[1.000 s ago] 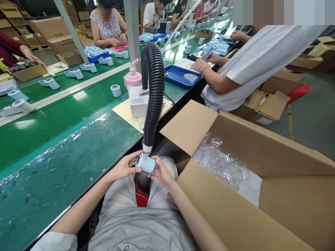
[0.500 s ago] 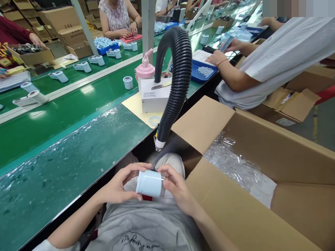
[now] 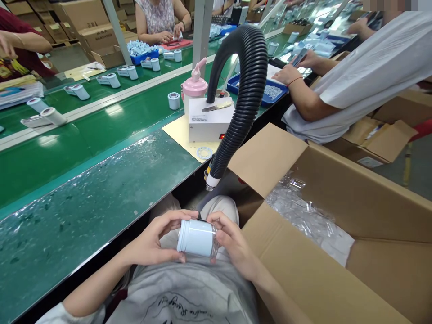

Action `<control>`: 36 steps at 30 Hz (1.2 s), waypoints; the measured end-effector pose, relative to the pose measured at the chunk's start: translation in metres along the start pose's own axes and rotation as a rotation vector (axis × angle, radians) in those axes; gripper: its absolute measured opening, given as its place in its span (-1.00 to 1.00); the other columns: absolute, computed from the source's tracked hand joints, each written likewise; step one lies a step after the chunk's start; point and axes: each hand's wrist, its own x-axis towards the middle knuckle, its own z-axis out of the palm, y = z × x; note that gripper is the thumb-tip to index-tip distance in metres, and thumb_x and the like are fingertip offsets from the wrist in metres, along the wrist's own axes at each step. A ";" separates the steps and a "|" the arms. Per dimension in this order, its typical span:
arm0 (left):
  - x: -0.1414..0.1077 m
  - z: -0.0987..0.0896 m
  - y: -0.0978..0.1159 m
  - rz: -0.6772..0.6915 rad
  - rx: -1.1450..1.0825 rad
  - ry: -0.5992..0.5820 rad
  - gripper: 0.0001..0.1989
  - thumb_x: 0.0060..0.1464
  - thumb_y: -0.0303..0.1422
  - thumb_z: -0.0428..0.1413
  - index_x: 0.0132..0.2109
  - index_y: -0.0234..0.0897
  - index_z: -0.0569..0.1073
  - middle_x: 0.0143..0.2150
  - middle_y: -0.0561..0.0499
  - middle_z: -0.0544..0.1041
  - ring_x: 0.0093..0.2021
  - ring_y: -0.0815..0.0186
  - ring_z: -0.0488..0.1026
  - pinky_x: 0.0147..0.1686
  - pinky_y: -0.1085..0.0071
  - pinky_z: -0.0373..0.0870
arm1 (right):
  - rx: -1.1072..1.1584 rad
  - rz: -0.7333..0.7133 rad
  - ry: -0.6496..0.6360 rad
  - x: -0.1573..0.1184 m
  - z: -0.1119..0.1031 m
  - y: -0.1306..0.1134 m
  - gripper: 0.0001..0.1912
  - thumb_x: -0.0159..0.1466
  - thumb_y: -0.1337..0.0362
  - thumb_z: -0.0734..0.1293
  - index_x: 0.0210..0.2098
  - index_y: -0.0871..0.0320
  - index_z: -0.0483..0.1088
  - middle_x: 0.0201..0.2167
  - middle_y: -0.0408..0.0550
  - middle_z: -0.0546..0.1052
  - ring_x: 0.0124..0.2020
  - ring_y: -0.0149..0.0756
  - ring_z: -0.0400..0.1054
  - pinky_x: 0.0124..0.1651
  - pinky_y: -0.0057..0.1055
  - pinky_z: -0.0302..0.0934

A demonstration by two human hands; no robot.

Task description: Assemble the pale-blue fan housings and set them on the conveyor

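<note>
A light blue cylindrical housing (image 3: pixel 196 237) lies sideways between my two hands, above my lap. My left hand (image 3: pixel 157 238) grips its ringed left end, thumb below and fingers over the top. On the right end sits a clear plastic cover (image 3: pixel 215 240), pinched by the fingers of my right hand (image 3: pixel 232 243). A small dark part shows at the top of the housing, partly hidden by my fingers. Above my hands hangs the nozzle (image 3: pixel 212 181) of a black corrugated hose (image 3: pixel 249 76), apart from the housing.
At my right stands an open cardboard box (image 3: pixel 303 261) with clear plastic parts (image 3: pixel 303 207) inside. A green conveyor (image 3: pixel 111 121) carries several light blue devices. A white box (image 3: pixel 205 130) with a knife (image 3: pixel 216 107) stands beside a pink-lidded cup (image 3: pixel 195 87). Co-workers sit around the line.
The housing stays between my hands, with more of the clear cover showing at its right end. The view has shifted slightly. One co-worker's hand at the far left has moved.
</note>
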 end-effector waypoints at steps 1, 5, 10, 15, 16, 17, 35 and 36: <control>0.000 0.000 0.000 0.007 0.006 0.002 -0.25 -0.03 -0.52 0.42 0.27 0.02 0.40 0.33 -0.11 0.44 0.35 0.12 0.38 0.30 0.27 0.35 | -0.004 -0.008 0.005 0.000 0.000 0.000 -0.46 0.28 -0.25 0.38 -0.19 0.12 0.30 -0.45 -0.24 0.36 -0.55 -0.48 0.31 -0.58 -0.60 0.34; -0.003 -0.001 0.003 0.035 0.026 0.034 -0.28 -0.01 -0.56 0.40 0.25 -0.01 0.41 0.34 -0.13 0.44 0.34 0.12 0.40 0.29 0.29 0.37 | -0.025 -0.015 0.052 -0.004 -0.003 -0.002 -0.46 0.27 -0.25 0.38 -0.18 0.12 0.32 -0.47 -0.25 0.34 -0.57 -0.45 0.32 -0.58 -0.55 0.34; -0.006 -0.002 0.007 0.036 0.043 0.068 -0.30 0.00 -0.56 0.39 0.24 -0.03 0.41 0.33 -0.14 0.45 0.33 0.12 0.41 0.29 0.30 0.37 | -0.048 -0.031 0.097 -0.009 -0.006 -0.005 -0.47 0.26 -0.25 0.40 -0.22 0.10 0.32 -0.50 -0.22 0.39 -0.57 -0.42 0.32 -0.55 -0.51 0.35; -0.007 0.000 0.006 0.037 0.032 0.080 -0.33 -0.03 -0.53 0.42 0.20 -0.04 0.45 0.28 -0.15 0.50 0.28 0.10 0.46 0.23 0.32 0.42 | -0.055 -0.037 0.093 -0.012 -0.009 -0.007 -0.46 0.26 -0.26 0.39 -0.23 0.10 0.32 -0.51 -0.19 0.44 -0.57 -0.40 0.35 -0.54 -0.50 0.35; -0.007 0.000 0.005 0.042 0.022 0.110 -0.35 -0.03 -0.49 0.43 0.19 -0.05 0.46 0.25 -0.15 0.52 0.25 0.11 0.49 0.19 0.34 0.45 | -0.051 -0.051 0.104 -0.013 -0.011 -0.006 -0.46 0.26 -0.26 0.39 -0.23 0.10 0.32 -0.51 -0.19 0.45 -0.58 -0.40 0.36 -0.54 -0.51 0.35; -0.007 -0.001 0.004 0.045 0.008 0.154 -0.38 -0.04 -0.44 0.44 0.17 -0.07 0.48 0.21 -0.15 0.56 0.20 0.11 0.53 0.13 0.37 0.48 | -0.045 -0.071 0.125 -0.015 -0.012 -0.006 -0.46 0.26 -0.26 0.39 -0.23 0.10 0.32 -0.49 -0.18 0.47 -0.57 -0.39 0.37 -0.55 -0.51 0.34; 0.054 0.028 -0.030 -0.809 -0.413 0.265 -0.65 -0.19 -0.09 0.33 -0.37 -0.31 0.61 -0.34 -0.05 0.55 -0.24 0.13 0.48 -0.29 0.41 0.54 | -0.770 0.014 2.302 -0.297 -0.089 0.069 -0.36 0.25 -0.18 0.35 0.17 -0.03 0.16 -0.07 0.27 0.44 -0.20 0.17 0.49 -0.31 0.07 0.31; 0.056 0.032 -0.032 -0.802 -0.423 0.223 -0.64 -0.16 -0.07 0.32 -0.33 -0.29 0.61 -0.32 -0.06 0.56 -0.20 0.10 0.49 -0.26 0.39 0.55 | -0.820 0.122 2.342 -0.325 -0.087 0.085 -0.38 0.24 -0.20 0.34 0.19 -0.15 0.19 -0.06 0.32 0.43 -0.17 0.26 0.49 -0.36 0.12 0.25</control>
